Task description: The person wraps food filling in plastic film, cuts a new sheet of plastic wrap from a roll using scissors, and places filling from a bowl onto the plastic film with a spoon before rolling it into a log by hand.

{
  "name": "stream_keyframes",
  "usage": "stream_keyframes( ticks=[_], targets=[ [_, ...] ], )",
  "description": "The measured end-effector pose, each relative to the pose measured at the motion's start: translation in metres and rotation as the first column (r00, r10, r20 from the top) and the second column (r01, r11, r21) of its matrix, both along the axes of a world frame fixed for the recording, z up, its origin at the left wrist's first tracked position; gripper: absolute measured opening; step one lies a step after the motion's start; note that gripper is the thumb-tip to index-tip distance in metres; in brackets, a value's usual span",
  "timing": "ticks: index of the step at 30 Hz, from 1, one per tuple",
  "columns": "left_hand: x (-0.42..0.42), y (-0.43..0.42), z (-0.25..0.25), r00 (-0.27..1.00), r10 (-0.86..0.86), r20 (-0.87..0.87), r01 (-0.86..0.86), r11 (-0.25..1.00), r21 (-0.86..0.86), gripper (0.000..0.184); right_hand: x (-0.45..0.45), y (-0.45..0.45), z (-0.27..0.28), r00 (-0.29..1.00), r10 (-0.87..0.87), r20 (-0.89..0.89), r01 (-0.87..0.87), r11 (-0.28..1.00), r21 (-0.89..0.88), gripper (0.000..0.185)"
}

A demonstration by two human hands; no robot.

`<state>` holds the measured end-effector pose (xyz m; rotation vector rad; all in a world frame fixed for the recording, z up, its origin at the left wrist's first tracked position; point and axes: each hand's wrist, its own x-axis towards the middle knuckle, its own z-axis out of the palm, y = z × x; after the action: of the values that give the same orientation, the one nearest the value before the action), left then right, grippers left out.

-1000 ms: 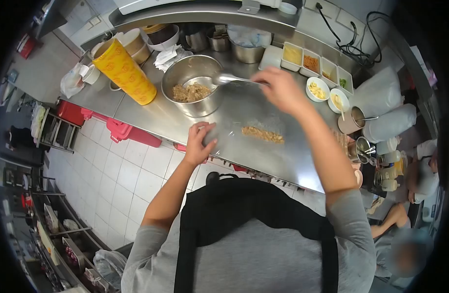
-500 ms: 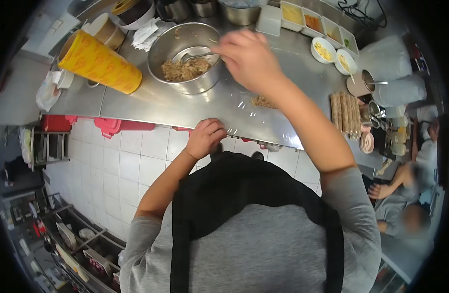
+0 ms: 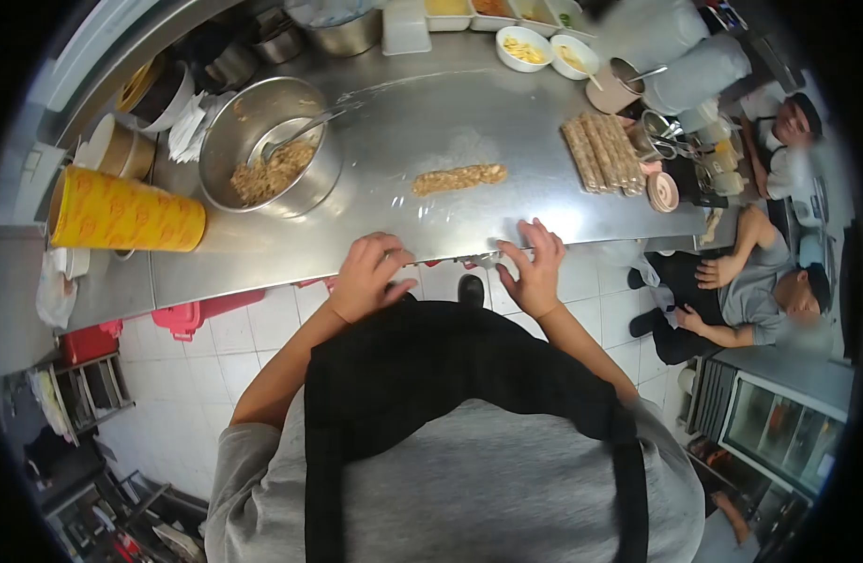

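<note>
My left hand (image 3: 370, 272) is at the counter's front edge, fingers bent and thumb apart, with nothing visible in it. Farther right, my right hand (image 3: 536, 267) is at the same edge, fingers spread and holding nothing I can see. Beyond both hands, a strip of minced filling (image 3: 459, 178) lies lengthwise on what looks like shiny clear film on the steel counter (image 3: 384, 113). To the left stands a metal bowl (image 3: 319, 183) containing more minced filling (image 3: 272, 176). A metal spoon (image 3: 305, 129) rests in it, handle leaning over the right rim.
Several wrapped rolls (image 3: 600, 155) lie at the right, near a pink cup (image 3: 616, 89) and utensils. White bowls (image 3: 523, 49) stand at the back. A yellow patterned cylinder (image 3: 126, 208) lies at the left. Another person (image 3: 760, 281) sits at the right.
My right hand has let go of the spoon and come back to the counter's front edge. The spoon now leans in the bowl. The view has shifted right, showing the whole filling strip.
</note>
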<state>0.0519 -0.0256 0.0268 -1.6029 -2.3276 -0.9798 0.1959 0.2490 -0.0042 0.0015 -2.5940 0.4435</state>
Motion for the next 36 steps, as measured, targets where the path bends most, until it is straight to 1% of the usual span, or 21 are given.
stream_keyframes(
  ticks=[2,4,5,7,9,10,13,15,16,19,22,25,26,27,28,29,30,31,32,34,36],
  targets=[
    [0.003,0.025,-0.004,0.996,-0.087,0.002,0.087,0.996,-0.007,0.049,-0.008,0.006,-0.013,0.997,0.032,-0.068,-0.031,0.999,0.016,0.043],
    [0.004,0.057,0.002,0.987,-0.161,-0.022,0.159,0.986,-0.053,0.056,-0.013,0.008,-0.012,0.992,0.057,-0.114,-0.049,0.996,0.073,0.018],
    [0.006,0.073,0.005,0.985,-0.17,-0.013,0.168,0.98,-0.104,0.063,-0.013,0.01,-0.012,0.99,0.09,-0.108,-0.082,0.994,0.068,0.016],
    [0.012,0.099,0.01,0.992,-0.123,-0.015,0.119,0.983,-0.14,0.066,-0.015,0.013,-0.009,0.985,0.118,-0.126,-0.112,0.992,0.059,0.015],
    [0.015,0.117,0.006,0.996,-0.084,0.004,0.084,0.981,-0.176,0.063,-0.019,0.014,0.0,0.992,0.104,-0.076,-0.101,0.994,0.035,0.017],
    [0.015,0.122,0.006,0.998,-0.068,-0.007,0.066,0.984,-0.163,0.055,-0.021,0.013,0.01,0.993,0.103,-0.058,-0.103,0.995,0.003,0.015],
    [0.005,0.124,-0.002,1.0,-0.003,-0.02,0.0,0.991,-0.137,0.027,-0.039,0.013,0.018,0.983,0.116,-0.142,-0.12,0.992,-0.024,0.01],
    [-0.003,0.113,-0.001,0.993,0.107,-0.049,-0.113,0.983,-0.142,0.018,-0.048,0.014,0.017,0.97,0.161,-0.183,-0.166,0.986,-0.012,0.009],
    [-0.007,0.11,0.0,0.983,0.171,-0.066,-0.179,0.974,-0.142,0.014,-0.051,0.018,0.015,0.967,0.19,-0.168,-0.181,0.981,0.068,0.008],
    [-0.006,0.108,0.009,0.969,0.237,-0.071,-0.245,0.96,-0.135,0.009,-0.064,0.031,0.009,0.971,0.224,-0.086,-0.212,0.969,0.13,0.006],
    [-0.01,0.1,0.005,0.954,0.258,-0.153,-0.282,0.945,-0.166,0.006,-0.084,0.055,0.012,0.963,0.232,-0.135,-0.231,0.973,0.022,0.014],
    [-0.024,0.07,0.013,0.963,0.267,-0.041,-0.27,0.948,-0.17,0.006,-0.097,0.087,0.022,0.906,0.418,-0.065,-0.423,0.902,-0.087,0.025],
    [-0.031,0.06,0.016,0.964,0.262,0.043,-0.251,0.951,-0.18,0.005,-0.098,0.094,0.025,0.886,0.462,0.032,-0.459,0.885,-0.073,0.028],
    [-0.038,0.054,0.023,0.969,0.239,0.053,-0.226,0.955,-0.19,0.006,-0.097,0.102,0.027,0.851,0.51,0.125,-0.507,0.86,-0.062,0.031],
    [-0.048,0.048,0.029,0.973,0.221,0.061,-0.205,0.958,-0.2,0.007,-0.1,0.112,0.031,0.784,0.579,0.224,-0.588,0.808,-0.03,0.028],
    [-0.058,0.044,0.033,0.969,0.227,0.097,-0.205,0.959,-0.195,0.007,-0.104,0.12,0.031,0.745,0.607,0.276,-0.61,0.788,-0.086,0.019],
    [-0.066,0.041,0.036,0.965,0.227,0.13,-0.202,0.962,-0.182,0.008,-0.106,0.125,0.044,0.756,0.601,0.26,-0.558,0.799,-0.223,0.015],
    [-0.072,0.041,0.043,0.917,0.288,0.277,-0.237,0.95,-0.202,0.01,-0.112,0.129,0.054,0.787,0.572,0.232,-0.484,0.805,-0.344,0.012],
    [-0.077,0.045,0.05,0.846,0.329,0.419,-0.259,0.942,-0.215,0.011,-0.119,0.13,0.074,0.816,0.541,0.205,-0.447,0.815,-0.37,0.01],
    [-0.086,0.06,0.045,0.749,0.381,0.541,-0.411,0.909,-0.07,0.015,-0.143,0.137,0.071,0.884,0.412,0.22,-0.295,0.859,-0.419,0.008],
    [-0.104,0.077,0.037,0.737,0.483,0.473,-0.509,0.857,-0.081,0.013,-0.168,0.142,0.059,0.905,0.345,0.249,-0.184,0.845,-0.503,0.007]
  ],
)
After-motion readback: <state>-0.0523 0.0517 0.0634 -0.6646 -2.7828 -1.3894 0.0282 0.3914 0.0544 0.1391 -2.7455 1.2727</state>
